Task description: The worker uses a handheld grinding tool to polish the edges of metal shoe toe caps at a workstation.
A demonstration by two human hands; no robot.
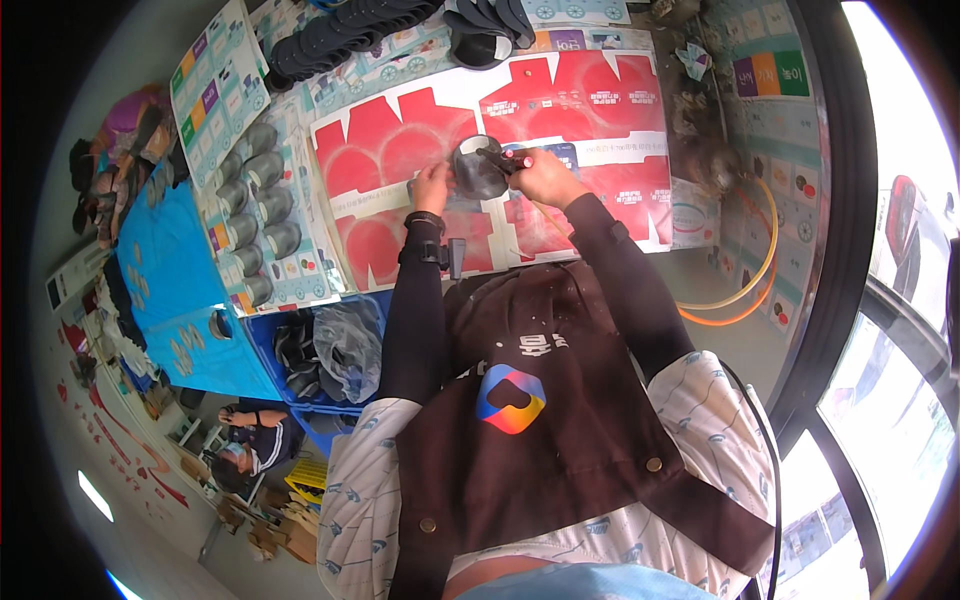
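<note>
In the head view, the right hand (545, 180) is gripping a dark tool with red parts (513, 160), fingers closing around it, and its tip is pointing over a dark cup-shaped piece (480, 182). That piece is sitting between the two hands, well over the printed red sheet (375, 145) that is covering much of the desk (385, 70). A pale patch is showing along its upper part. The left hand (434, 188) is coming in from the other side, fingers bending at the piece's left edge; whether it is actually gripping, I cannot tell. Both dark sleeves are running up toward the work, and a brown apron (570, 430) is filling the near side.

Over on the left, grey cup-shaped pieces (283, 240) are lying in rows on a patterned board (312, 283). Along the far edge, a long row of dark curved pieces (345, 40) is nesting close together. Below the board, a blue crate (262, 335) is holding dark pieces and a clear plastic bag (347, 345). On the right, a yellow-orange hose (768, 262) is looping beside the desk. Down at lower left, another person (265, 445) is appearing, well apart from all this.
</note>
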